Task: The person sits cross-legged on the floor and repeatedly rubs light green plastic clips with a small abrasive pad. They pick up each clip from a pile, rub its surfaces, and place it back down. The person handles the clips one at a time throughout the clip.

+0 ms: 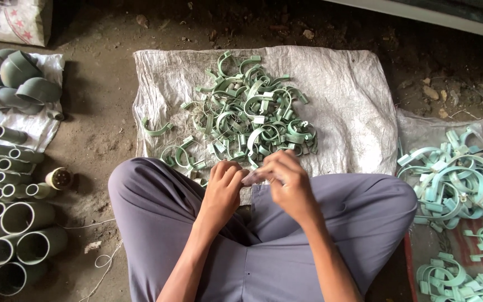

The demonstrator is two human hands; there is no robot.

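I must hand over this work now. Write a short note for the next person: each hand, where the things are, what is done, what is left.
Left hand: fingers curled at a small pale piece, over the lap.
Right hand: pinches the same piece.
Clamps: green pile on the white sack in front of the knees; a few lie apart near the sack's left edge.
Paler clamps: heaps to the right.
Pipe fittings: on the left.
Done and left: cannot tell which pile is finished.

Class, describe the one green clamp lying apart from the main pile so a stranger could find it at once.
Find the white woven sack spread on the dirt floor, with its pile of green clamps. Left of that pile lies a lone clamp, a shallow open curve touching no others.
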